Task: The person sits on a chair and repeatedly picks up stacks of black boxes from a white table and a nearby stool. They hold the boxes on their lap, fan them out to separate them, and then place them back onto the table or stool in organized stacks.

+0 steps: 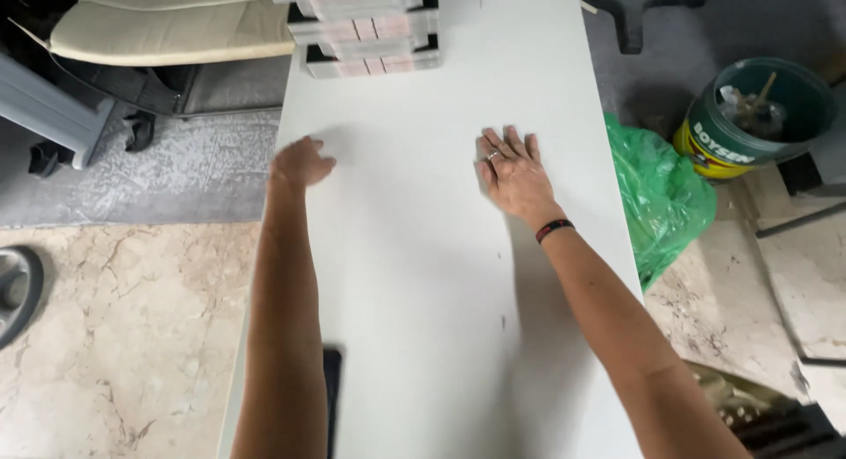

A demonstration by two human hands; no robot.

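Note:
A long white board (423,274) lies flat in front of me and runs away from the camera. My right hand (513,172) rests palm down on it, fingers spread, with a ring on one finger and a dark band at the wrist. My left hand (300,164) is at the board's left edge, fingers curled over or against that edge; it looks slightly blurred. Neither hand holds a loose object.
Stacked white trays with pink inserts (366,27) sit at the board's far end. A green plastic bag (661,199) and a paint bucket (758,115) stand to the right. A cream cushion (167,23) and a grey frame are at upper left. A dark flat object (331,397) lies under my left forearm.

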